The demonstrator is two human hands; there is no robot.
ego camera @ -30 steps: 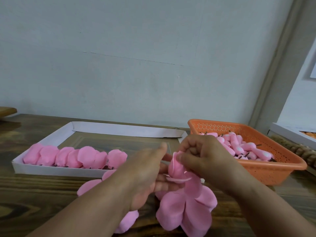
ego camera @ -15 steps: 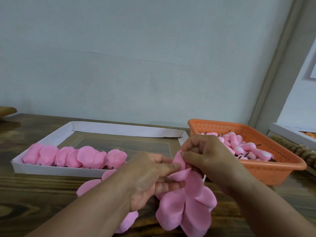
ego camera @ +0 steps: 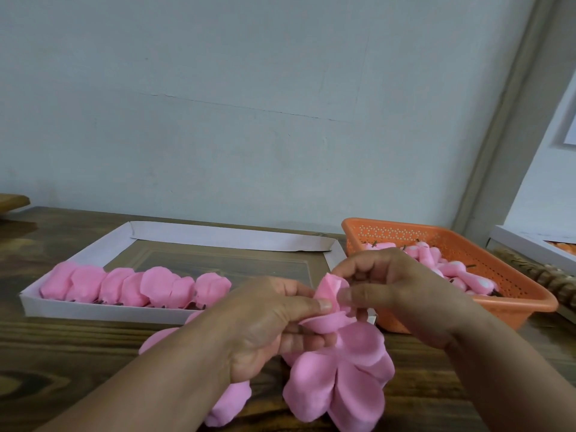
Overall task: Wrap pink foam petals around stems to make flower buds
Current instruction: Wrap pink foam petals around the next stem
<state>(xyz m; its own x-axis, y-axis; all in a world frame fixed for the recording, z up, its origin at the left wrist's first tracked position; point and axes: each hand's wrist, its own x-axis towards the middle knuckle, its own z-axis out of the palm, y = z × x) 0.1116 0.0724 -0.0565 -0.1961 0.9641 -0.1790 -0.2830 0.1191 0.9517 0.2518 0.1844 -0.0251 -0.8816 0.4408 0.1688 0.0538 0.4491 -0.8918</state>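
Head view: low in the middle of the picture, both hands meet over a dark wooden surface (ego camera: 62,353). The left hand (ego camera: 268,325) has its thumb and curled fingers pinched on a pink foam petal (ego camera: 327,321) that lies nearly flat between the two hands. The right hand (ego camera: 396,291), at about 2 o'clock from the left one, pinches a small folded bud (ego camera: 330,288) with thumb and bent fingers; the bud touches the petal just below it. No stem can be made out inside the bud. At 6 o'clock from the hands hangs a cluster of loose petals (ego camera: 339,385), fanned out and overlapping, and more petals (ego camera: 230,400) show beneath the left forearm. At 10 o'clock from the hands sits a shallow white tray (ego camera: 218,235), with a row of finished pink flowers (ego camera: 134,286) lined along its near wall, touching one another. At 2 o'clock stands an orange basket (ego camera: 514,304) with perforated walls, holding a pile of pink buds (ego camera: 448,269) with short dark stems poking out. A pale wall (ego camera: 249,104) rises behind everything.
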